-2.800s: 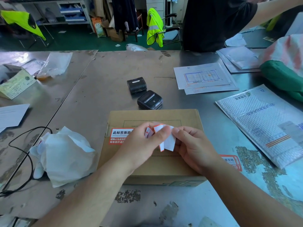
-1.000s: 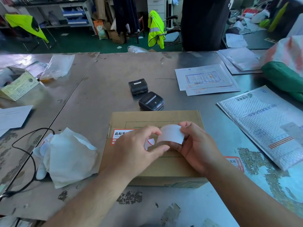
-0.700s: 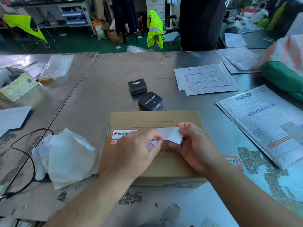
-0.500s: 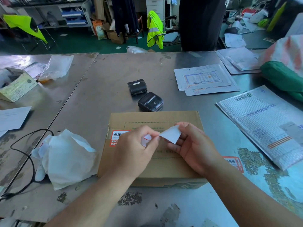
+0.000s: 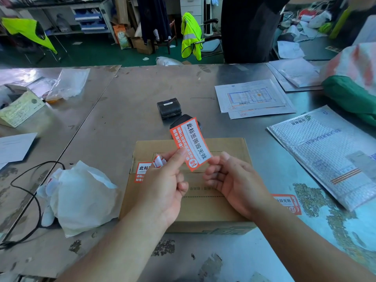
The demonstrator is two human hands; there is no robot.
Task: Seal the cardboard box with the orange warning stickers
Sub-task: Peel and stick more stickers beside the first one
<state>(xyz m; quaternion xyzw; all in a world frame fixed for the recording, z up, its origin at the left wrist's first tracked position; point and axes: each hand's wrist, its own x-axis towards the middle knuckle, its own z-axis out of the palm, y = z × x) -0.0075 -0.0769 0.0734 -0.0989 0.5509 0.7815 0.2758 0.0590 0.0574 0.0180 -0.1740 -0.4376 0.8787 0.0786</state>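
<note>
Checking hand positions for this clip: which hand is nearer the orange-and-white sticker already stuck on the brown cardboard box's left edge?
Left. The left hand overlaps the stuck orange-and-white sticker, hiding its right part; the right hand is further right over the cardboard box.

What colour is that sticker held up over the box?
Orange border, pale grey-white centre with dark lettering: sticker, head view.
</note>
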